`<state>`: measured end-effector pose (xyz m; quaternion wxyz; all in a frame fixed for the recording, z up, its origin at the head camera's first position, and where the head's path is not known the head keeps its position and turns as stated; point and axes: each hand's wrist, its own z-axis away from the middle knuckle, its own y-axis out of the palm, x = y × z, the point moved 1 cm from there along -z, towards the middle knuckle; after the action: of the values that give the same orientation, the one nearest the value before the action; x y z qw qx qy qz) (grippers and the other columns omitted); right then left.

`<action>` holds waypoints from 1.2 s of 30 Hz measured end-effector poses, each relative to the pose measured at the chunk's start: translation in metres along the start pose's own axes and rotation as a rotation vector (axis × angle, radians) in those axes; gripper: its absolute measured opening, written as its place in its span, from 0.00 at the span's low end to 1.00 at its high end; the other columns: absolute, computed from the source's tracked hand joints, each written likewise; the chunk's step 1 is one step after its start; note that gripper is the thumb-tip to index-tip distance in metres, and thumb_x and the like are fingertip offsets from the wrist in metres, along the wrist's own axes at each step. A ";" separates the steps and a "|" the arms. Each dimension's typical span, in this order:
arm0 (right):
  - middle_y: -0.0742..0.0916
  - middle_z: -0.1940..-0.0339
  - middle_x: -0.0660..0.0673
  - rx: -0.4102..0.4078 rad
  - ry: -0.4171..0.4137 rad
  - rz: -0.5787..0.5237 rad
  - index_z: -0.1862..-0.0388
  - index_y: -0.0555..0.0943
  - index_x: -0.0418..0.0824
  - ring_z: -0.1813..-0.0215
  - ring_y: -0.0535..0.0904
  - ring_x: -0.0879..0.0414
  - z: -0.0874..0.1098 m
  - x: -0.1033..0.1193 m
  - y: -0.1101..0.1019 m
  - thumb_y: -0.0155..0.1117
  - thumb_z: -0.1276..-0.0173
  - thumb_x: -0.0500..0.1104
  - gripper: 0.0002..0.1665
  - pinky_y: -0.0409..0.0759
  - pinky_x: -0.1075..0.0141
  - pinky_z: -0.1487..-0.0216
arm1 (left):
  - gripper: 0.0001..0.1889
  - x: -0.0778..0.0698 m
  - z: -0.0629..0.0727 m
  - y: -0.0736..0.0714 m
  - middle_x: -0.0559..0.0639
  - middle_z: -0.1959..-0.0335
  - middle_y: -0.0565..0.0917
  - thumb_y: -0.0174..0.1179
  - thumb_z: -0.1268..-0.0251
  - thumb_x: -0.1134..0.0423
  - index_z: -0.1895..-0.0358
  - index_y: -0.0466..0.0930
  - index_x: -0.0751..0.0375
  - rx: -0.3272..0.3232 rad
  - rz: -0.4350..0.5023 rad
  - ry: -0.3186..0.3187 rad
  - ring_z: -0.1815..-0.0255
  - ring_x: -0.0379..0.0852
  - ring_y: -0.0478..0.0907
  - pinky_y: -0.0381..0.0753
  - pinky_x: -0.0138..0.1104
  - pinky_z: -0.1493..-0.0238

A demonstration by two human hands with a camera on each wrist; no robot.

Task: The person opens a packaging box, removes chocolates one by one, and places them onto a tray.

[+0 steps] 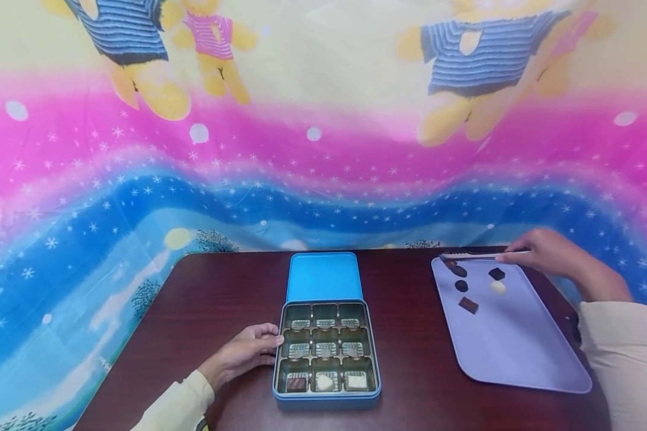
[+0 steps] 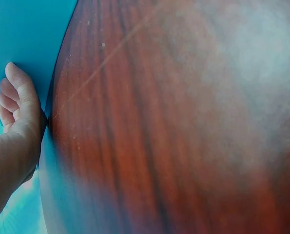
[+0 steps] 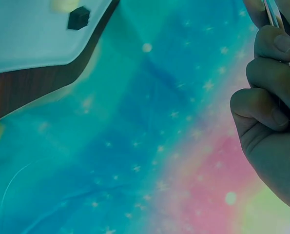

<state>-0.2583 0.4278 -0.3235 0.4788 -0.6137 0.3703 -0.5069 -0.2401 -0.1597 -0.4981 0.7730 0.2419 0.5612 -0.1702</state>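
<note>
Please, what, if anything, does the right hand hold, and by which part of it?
The right hand holds the tongs by their handle end.

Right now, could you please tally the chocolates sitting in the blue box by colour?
Brown chocolate: 1
White chocolates: 2
Total: 3

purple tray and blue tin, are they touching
Apart: the head view shows a strip of dark table between the blue tin and the purple tray.
</note>
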 end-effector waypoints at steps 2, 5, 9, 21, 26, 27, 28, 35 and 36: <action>0.89 0.66 0.47 0.010 0.016 -0.005 0.59 0.89 0.37 0.66 0.80 0.56 0.004 -0.006 0.001 0.70 0.35 0.55 0.22 0.80 0.61 0.68 | 0.09 0.000 0.000 0.000 0.50 0.62 0.82 0.59 0.31 0.67 0.56 0.68 0.63 -0.002 0.001 -0.001 0.61 0.44 0.81 0.82 0.39 0.56; 0.88 0.65 0.47 0.017 0.029 0.001 0.57 0.88 0.35 0.63 0.82 0.54 0.010 -0.017 0.002 0.69 0.33 0.55 0.23 0.81 0.58 0.66 | 0.09 -0.001 0.000 0.001 0.50 0.62 0.82 0.58 0.31 0.66 0.56 0.67 0.63 0.002 0.001 -0.001 0.61 0.44 0.81 0.83 0.39 0.56; 0.88 0.63 0.40 0.019 0.051 0.013 0.56 0.88 0.34 0.60 0.84 0.45 0.019 -0.030 0.003 0.67 0.32 0.55 0.24 0.83 0.49 0.62 | 0.09 -0.001 0.000 0.000 0.49 0.62 0.82 0.58 0.30 0.66 0.56 0.67 0.62 0.006 0.004 -0.003 0.60 0.43 0.81 0.83 0.39 0.56; 0.88 0.65 0.38 0.054 0.164 0.030 0.61 0.88 0.34 0.62 0.83 0.43 0.046 -0.069 0.014 0.68 0.35 0.60 0.28 0.81 0.42 0.62 | 0.08 -0.002 -0.001 0.000 0.49 0.62 0.82 0.58 0.30 0.66 0.56 0.68 0.62 0.013 -0.003 -0.004 0.61 0.42 0.81 0.83 0.38 0.56; 0.88 0.69 0.42 0.062 0.189 0.027 0.64 0.89 0.34 0.66 0.80 0.50 0.056 -0.083 0.020 0.68 0.35 0.59 0.27 0.80 0.50 0.66 | 0.09 -0.001 0.000 0.000 0.49 0.62 0.82 0.58 0.30 0.66 0.56 0.68 0.63 0.006 -0.006 -0.003 0.61 0.43 0.81 0.83 0.38 0.56; 0.88 0.69 0.43 0.059 0.189 0.027 0.64 0.89 0.35 0.66 0.79 0.51 0.057 -0.085 0.021 0.68 0.35 0.59 0.26 0.80 0.52 0.67 | 0.09 -0.001 0.000 0.000 0.49 0.62 0.82 0.58 0.30 0.66 0.56 0.68 0.63 0.006 -0.006 -0.002 0.61 0.43 0.81 0.83 0.38 0.56; 0.87 0.70 0.44 0.063 0.190 0.025 0.64 0.89 0.35 0.67 0.78 0.52 0.059 -0.086 0.022 0.68 0.34 0.58 0.25 0.79 0.54 0.68 | 0.09 -0.001 0.000 0.000 0.49 0.62 0.82 0.58 0.30 0.66 0.56 0.68 0.63 0.007 -0.006 -0.001 0.61 0.43 0.81 0.83 0.38 0.56; 0.83 0.75 0.49 0.096 0.233 0.026 0.65 0.89 0.35 0.69 0.72 0.53 0.069 -0.095 0.027 0.66 0.33 0.59 0.26 0.71 0.60 0.70 | 0.08 -0.002 0.000 0.001 0.48 0.63 0.82 0.58 0.30 0.66 0.56 0.68 0.63 0.009 -0.002 0.002 0.61 0.42 0.81 0.83 0.38 0.56; 0.81 0.76 0.50 0.105 0.242 0.021 0.65 0.89 0.35 0.70 0.71 0.53 0.070 -0.096 0.028 0.66 0.33 0.59 0.27 0.70 0.60 0.70 | 0.08 -0.002 0.000 0.001 0.49 0.63 0.82 0.58 0.30 0.66 0.56 0.68 0.63 0.007 -0.002 0.003 0.61 0.42 0.81 0.83 0.38 0.56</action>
<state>-0.2097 0.5253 -0.3783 0.4674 -0.5182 0.4049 -0.5908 -0.2401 -0.1593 -0.4960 0.7712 0.2443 0.5619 -0.1726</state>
